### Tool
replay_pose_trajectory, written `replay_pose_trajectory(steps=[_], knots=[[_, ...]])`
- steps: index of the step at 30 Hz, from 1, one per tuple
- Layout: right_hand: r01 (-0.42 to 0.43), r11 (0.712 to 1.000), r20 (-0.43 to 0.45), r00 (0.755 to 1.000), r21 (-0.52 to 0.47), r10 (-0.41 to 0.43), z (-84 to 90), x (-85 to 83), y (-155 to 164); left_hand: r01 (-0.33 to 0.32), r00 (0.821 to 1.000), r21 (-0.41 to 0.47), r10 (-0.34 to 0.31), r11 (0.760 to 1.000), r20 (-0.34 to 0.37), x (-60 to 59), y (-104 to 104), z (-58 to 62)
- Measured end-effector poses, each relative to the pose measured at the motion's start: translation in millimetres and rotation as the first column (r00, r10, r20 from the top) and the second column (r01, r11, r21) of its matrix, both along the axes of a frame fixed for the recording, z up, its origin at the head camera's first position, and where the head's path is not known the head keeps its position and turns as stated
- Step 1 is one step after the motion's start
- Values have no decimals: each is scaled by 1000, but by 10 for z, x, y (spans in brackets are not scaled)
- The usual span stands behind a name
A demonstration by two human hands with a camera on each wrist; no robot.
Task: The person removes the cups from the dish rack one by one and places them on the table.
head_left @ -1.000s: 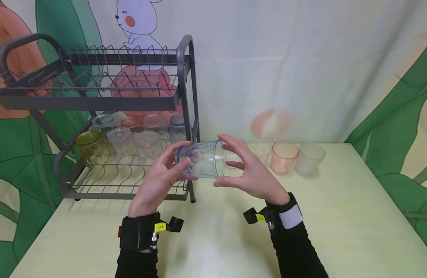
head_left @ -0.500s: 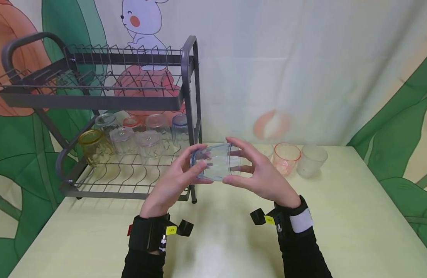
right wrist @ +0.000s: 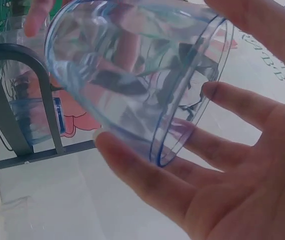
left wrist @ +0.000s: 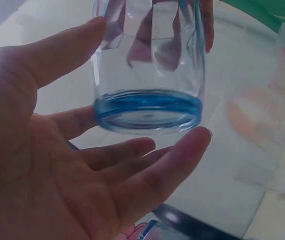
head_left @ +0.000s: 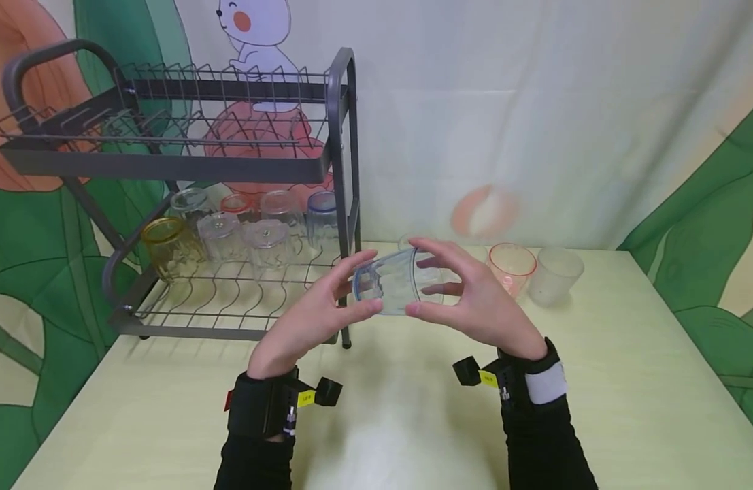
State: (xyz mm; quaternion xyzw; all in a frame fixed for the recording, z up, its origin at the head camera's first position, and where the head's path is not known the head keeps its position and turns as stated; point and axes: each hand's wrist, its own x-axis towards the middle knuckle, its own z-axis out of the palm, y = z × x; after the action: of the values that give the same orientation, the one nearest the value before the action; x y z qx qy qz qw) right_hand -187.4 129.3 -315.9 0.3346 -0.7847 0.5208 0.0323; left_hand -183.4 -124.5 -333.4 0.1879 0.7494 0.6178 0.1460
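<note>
Both hands are holding one clear cup (head_left: 396,284) w/ a blue-tinted base, lying on its side in the air above the worktop (head_left: 627,381), just in front of the rack's right post.

Left hand (head_left: 311,320): fingers are spreading fairly wide, only lightly curved, cradling the blue base end; in the left wrist view the thumb and fingertips (left wrist: 190,145) are touching the base rim, palm staying off the cup (left wrist: 150,65).

Right hand (head_left: 480,306): fingers are also spreading wide, thumb under and the rest over, closing around the open mouth end. In the right wrist view the cup rim (right wrist: 192,100) is sitting against the fingers (right wrist: 147,180), mouth facing the palm.

Around it: a dark two-tier dish rack (head_left: 327,170) is standing on the left of the worktop. Its lower shelf is carrying approx. seven upturned cups – an amber cup (head_left: 168,245), several clear ones, one red-rimmed, one blue-rimmed (head_left: 321,218). Upper tier is showing wire slots only. Behind the right hand, near the back edge, a pink cup (head_left: 512,267) and a frosted cup (head_left: 554,273) are standing upright side by side; another clear one is partly hidden behind the hands. The rack's post is standing just behind the held cup.
</note>
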Motion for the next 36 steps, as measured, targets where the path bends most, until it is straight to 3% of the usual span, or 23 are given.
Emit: replay_pose_trajectory(steps=[6, 11, 15, 20, 24, 29, 33, 36], knots=[[79, 995, -5, 997, 55, -79, 16, 22, 35, -101, 995, -133, 99, 986, -21, 19, -140, 7], [142, 984, -43, 990, 104, -138, -26, -43, 74, -166, 986, -137, 161, 976, -50, 48, -374, 61], [172, 971, -47, 985, 169, -166, -97, -103, 38, -200, 978, -203, 183, 958, -99, -13, -507, 149], [205, 928, -60, 979, 310, -197, -161, -231, -29, -230, 966, -338, 171, 913, -195, -176, -638, 338], [229, 886, -111, 973, 403, -201, -174, -313, -45, -250, 960, -419, 166, 873, -226, -247, -764, 428], [238, 850, -137, 971, 470, -196, -158, -367, -5, -277, 956, -467, 195, 840, -217, -308, -914, 443], [220, 823, -138, 975, 524, -174, -139, -416, 27, -288, 948, -494, 174, 820, -265, -388, -975, 426], [204, 794, -140, 979, 572, -150, -114, -479, 42, -317, 933, -518, 162, 794, -322, -454, -982, 407]])
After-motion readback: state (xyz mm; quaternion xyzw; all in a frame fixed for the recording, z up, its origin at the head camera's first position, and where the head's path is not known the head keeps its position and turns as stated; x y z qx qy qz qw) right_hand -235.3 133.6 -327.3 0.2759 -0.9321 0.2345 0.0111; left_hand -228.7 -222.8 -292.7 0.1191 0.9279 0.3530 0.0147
